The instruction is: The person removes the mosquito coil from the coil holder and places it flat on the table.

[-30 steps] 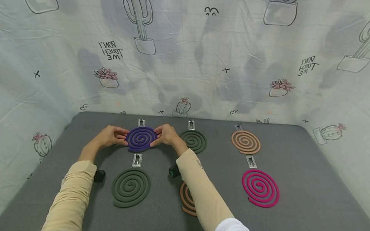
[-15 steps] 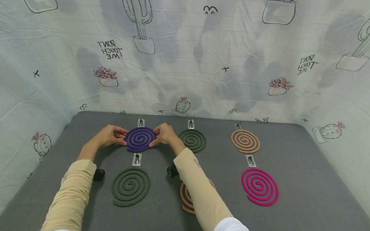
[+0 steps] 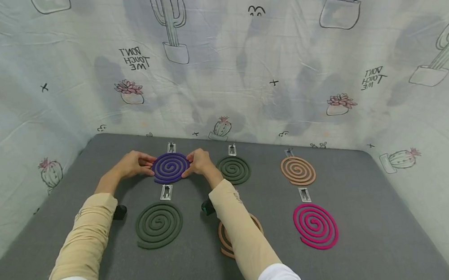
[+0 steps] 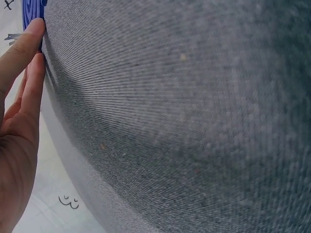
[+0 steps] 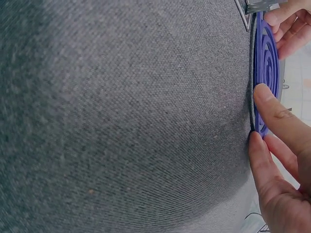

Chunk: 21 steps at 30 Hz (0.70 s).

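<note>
A purple mosquito coil (image 3: 171, 167) lies near the back left of the grey surface. My left hand (image 3: 134, 163) holds its left edge with thumb and fingers. At the right edge, my right hand (image 3: 201, 162) has its thumb toward the near side and its fingers toward the far side. The right wrist view shows the right thumb against the purple coil (image 5: 267, 73), with a thin dark layer or shadow underneath. In the left wrist view only a corner of the coil (image 4: 33, 10) appears beside my left hand (image 4: 22, 111).
Dark green coils (image 3: 159, 225) (image 3: 233, 170) lie nearer me and to the right. A brown coil (image 3: 225, 241) is partly covered by my right sleeve. Farther right are an orange coil (image 3: 298, 170) and a pink coil (image 3: 316, 226). Small metal stands (image 3: 166, 192) lie among them.
Both hands stay at the purple coil's edges with almost no movement. The right forearm has shifted slightly left, so a little more of the brown coil shows.
</note>
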Available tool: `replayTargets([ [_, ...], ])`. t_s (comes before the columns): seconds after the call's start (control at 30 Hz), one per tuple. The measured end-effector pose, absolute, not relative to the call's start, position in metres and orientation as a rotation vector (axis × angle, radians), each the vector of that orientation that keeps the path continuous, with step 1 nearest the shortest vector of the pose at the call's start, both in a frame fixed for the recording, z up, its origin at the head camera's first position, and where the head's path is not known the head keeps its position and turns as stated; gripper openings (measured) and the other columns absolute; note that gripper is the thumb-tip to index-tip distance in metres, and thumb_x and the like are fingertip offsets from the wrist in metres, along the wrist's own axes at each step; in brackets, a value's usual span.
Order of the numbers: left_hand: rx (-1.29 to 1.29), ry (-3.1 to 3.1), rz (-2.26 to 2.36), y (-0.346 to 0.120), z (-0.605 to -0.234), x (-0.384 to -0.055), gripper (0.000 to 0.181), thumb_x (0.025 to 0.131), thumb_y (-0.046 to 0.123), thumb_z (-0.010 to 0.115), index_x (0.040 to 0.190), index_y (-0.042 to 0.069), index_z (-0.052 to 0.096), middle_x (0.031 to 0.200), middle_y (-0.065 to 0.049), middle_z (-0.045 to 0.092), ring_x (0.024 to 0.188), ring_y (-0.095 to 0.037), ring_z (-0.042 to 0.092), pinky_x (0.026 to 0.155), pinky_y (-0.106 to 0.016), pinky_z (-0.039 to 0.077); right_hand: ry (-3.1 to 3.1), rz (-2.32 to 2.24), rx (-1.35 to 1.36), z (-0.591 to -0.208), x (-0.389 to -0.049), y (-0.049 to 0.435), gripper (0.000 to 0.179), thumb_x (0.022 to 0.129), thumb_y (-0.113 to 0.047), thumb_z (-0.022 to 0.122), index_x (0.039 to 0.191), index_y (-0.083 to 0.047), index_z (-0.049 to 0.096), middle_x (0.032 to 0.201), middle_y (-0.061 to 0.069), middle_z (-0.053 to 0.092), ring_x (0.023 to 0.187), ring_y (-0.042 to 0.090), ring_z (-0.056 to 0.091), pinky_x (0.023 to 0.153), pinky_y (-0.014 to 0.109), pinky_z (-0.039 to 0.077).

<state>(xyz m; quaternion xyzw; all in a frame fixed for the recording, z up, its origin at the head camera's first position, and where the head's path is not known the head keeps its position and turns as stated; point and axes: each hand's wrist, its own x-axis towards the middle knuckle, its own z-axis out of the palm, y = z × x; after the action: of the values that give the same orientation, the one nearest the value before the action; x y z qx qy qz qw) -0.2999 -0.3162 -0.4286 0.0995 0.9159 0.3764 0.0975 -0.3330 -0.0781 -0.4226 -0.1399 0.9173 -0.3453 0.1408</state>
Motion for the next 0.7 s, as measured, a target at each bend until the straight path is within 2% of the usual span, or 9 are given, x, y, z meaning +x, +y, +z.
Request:
replayTargets([
  [0.13, 0.292, 2.717, 1.101, -0.317, -0.429, -0.298, 0.048, 0.080, 0.002, 0.076, 0.121, -0.015, 0.058, 0.111, -0.028, 0.064, 0.102, -0.038, 0.063, 0.080, -0.032, 0.056, 2.654, -0.986, -0.389, -0.423, -0.332, -0.080, 0.056, 0.065, -0.013, 0.090, 0.116, -0.004, 0.068, 0.113, 0.006, 0.068, 0.115, 0.024, 0.054, 0.098, 0.030, 0.046],
  [0.43, 0.300, 2.741, 1.104, -0.313, -0.431, -0.301, 0.048, 0.081, 0.004, 0.076, 0.121, -0.015, 0.057, 0.110, -0.027, 0.065, 0.100, -0.036, 0.064, 0.079, -0.029, 0.056, 2.669, -0.945, -0.394, -0.424, -0.335, -0.074, 0.060, 0.067, -0.014, 0.089, 0.121, -0.004, 0.065, 0.117, 0.008, 0.066, 0.120, 0.026, 0.050, 0.099, 0.031, 0.046],
  [0.53, 0.330, 2.755, 1.125, -0.313, -0.431, -0.298, 0.047, 0.084, 0.004, 0.073, 0.123, -0.015, 0.056, 0.112, -0.028, 0.063, 0.102, -0.038, 0.063, 0.082, -0.036, 0.056, 2.677, -0.942, -0.416, -0.422, -0.337, -0.068, 0.058, 0.072, -0.017, 0.086, 0.124, -0.004, 0.064, 0.118, 0.008, 0.065, 0.118, 0.026, 0.053, 0.098, 0.031, 0.046],
  [0.7, 0.439, 2.836, 1.159, -0.319, -0.432, -0.284, 0.037, 0.092, 0.002, 0.062, 0.124, -0.016, 0.054, 0.118, -0.032, 0.059, 0.108, -0.045, 0.058, 0.092, -0.051, 0.049, 2.573, -1.210, -0.451, -0.416, -0.337, -0.050, 0.045, 0.087, -0.017, 0.073, 0.125, 0.003, 0.060, 0.120, 0.015, 0.064, 0.111, 0.027, 0.060, 0.093, 0.031, 0.051],
])
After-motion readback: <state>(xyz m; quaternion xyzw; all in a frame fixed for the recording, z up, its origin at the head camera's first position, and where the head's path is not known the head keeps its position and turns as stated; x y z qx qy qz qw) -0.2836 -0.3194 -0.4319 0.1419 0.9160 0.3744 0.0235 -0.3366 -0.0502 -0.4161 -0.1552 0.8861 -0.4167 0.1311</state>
